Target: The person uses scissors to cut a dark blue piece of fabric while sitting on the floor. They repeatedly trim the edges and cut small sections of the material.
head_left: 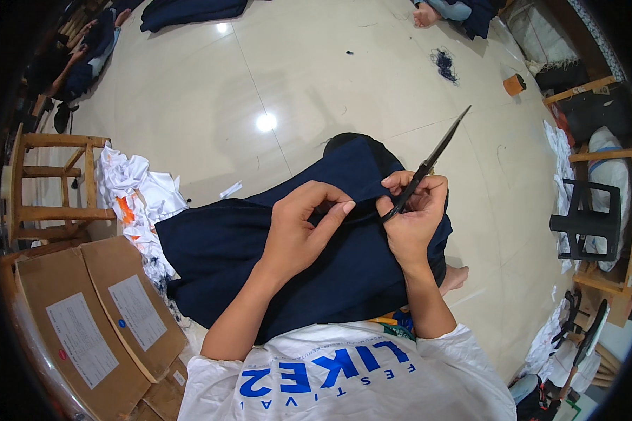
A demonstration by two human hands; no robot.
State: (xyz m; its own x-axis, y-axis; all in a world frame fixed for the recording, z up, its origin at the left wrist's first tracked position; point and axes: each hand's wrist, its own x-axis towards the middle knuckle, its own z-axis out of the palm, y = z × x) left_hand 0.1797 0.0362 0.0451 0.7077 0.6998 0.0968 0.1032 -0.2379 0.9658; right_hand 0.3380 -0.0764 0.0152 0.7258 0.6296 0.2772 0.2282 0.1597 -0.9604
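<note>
Lap: a broad sheet of matte, dark navy cloth (pixel 358 266) lies across it, probably spread there so the material stays supported within reach of both hands
Right hand: the right hand (pixel 413 221) is closed around the handles of long-bladed black metal scissors (pixel 425 165), likely turned outward to leave the fingertips free
Left hand: the left hand (pixel 298 224) brings thumb and forefinger together at the tips, perhaps for fine work; whether thread or cloth sits between them I cannot tell
Scissors: over the cloth's right part, long axis slanting, tips forward and to the right, blades seemingly together
Floor: pale, glossy tiles (pixel 189 91) with a dark, tangled thread tuft (pixel 444 64) beyond the tips
</note>
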